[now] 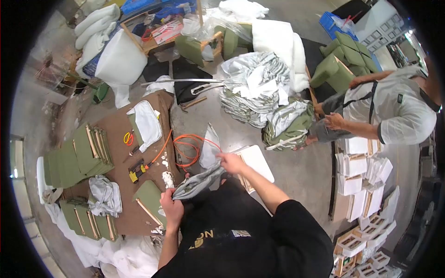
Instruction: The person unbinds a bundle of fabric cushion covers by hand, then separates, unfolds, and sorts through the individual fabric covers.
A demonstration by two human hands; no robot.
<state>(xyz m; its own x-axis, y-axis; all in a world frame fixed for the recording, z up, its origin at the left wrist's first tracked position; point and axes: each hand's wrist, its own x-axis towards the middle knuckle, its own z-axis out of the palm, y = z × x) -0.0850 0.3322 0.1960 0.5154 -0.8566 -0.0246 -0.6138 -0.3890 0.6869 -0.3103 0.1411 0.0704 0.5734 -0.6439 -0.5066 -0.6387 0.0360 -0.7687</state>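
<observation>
A grey-and-green fabric cover (199,182) is stretched between my two hands, just in front of my body. My left hand (173,207) is closed on its near-left end, and my right hand (232,163) grips the far-right end. A pale pointed flap (211,146) of cloth rises beside the right hand. Close to my left hand, a green upholstered panel (149,200) with a wooden edge lies on the brown-covered table (134,183). A yellow-and-black staple gun (136,171) with an orange air hose (185,135) rests beyond it.
Orange-handled scissors (128,138) and stacked green panels (88,153) occupy the table. White foam-topped panels (257,164) stand right of me. A large heap of fabric covers (255,88) lies on the floor ahead. Another person (389,104) stands at the right, near white pieces (354,164).
</observation>
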